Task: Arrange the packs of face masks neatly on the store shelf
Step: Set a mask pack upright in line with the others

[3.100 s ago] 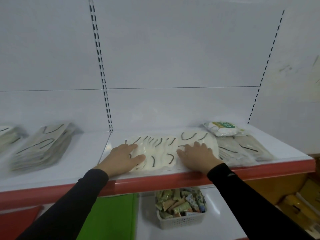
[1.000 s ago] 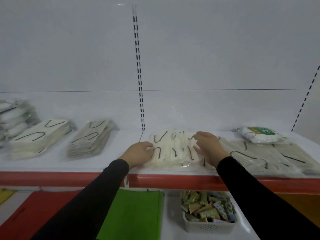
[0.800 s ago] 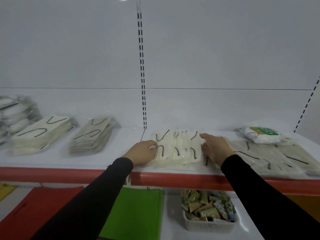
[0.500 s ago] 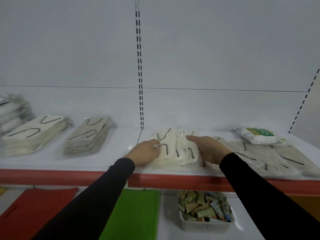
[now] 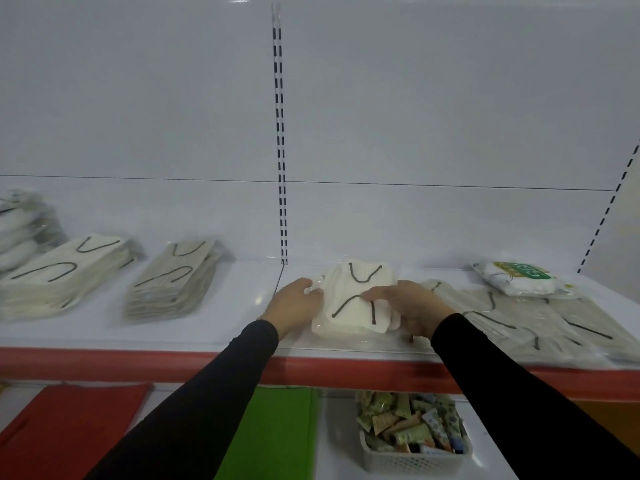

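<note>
Two hands, left hand (image 5: 294,303) and right hand (image 5: 412,306), gripping one white mask stack (image 5: 356,299), two tidy stacks (image 5: 173,278) leftward

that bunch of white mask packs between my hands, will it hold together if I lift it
Probably not rigidly: the white mask packs look soft and overlap unevenly, so they may sag or fan apart. Their clear glossy wrappers likely slide. Left hand and right hand squeezing both sides should help.

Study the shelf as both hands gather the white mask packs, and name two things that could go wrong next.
1. The stack of white packs is squeezed between the left hand and right hand; the slippery wrappers could fan out again on release.
2. The loose packs lie overlapped beside the right hand, close to the shelf's red edge; a nudge from the sleeve might push some off.
</note>
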Demonstrator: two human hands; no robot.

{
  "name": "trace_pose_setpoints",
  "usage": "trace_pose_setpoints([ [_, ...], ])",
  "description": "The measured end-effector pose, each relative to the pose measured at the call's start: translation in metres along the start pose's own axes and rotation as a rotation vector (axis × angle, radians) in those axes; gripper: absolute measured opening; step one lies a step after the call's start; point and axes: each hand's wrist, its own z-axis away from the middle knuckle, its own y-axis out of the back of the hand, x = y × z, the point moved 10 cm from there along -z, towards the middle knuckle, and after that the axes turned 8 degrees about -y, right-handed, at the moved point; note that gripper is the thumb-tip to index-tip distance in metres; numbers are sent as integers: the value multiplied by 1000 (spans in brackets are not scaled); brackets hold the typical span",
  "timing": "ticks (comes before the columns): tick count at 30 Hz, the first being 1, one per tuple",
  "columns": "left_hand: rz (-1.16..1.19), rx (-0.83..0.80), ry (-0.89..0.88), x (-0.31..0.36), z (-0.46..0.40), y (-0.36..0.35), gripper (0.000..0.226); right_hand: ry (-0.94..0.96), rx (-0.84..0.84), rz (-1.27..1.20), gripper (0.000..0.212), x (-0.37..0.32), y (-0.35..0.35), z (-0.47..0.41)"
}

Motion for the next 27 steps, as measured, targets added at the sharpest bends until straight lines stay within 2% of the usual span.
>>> trace_pose_setpoints([
  [2, 190, -46, 28, 5, -3, -8, 15, -7, 13, -4, 82, -1, -2, 2],
  [5, 495, -58, 56, 13, -5, -17, 25, 40, -8, -28, 66, -13, -14, 20],
  [7, 692, -63, 43, 19, -3, -20, 18, 51, -31, -73, 51, -17, -18, 19],
  [9, 810, -63, 26, 25, 1, -18, 14, 37, -50, -152, 57, -16, -18, 14],
  [11, 815, -3, 31, 20, -1, -8, 10, 9, -30, -190, 75, -12, -13, 4],
  [12, 771, 42, 38, 14, -3, 0, 8, -1, -21, -233, 72, -11, -10, 3],
  [15, 650, 153, 91, -3, -9, 19, 15, 4, -31, -366, 39, -21, -7, 17],
  [18, 760, 136, 175, -13, -8, 16, 36, 40, -123, -565, 16, -34, -3, 23],
  [19, 804, 103, 200, -12, -6, 12, 41, 50, -142, -597, 17, -37, -3, 25],
  [21, 961, 26, 263, -7, -3, -3, 52, 44, -164, -604, 32, -36, -9, 30],
  [23, 1023, -28, 273, 2, -1, -12, 59, 19, -198, -582, 40, -30, -19, 31],
  [27, 1007, -126, 214, 17, 1, -19, 45, -6, -251, -471, 41, -19, -41, 36],
])
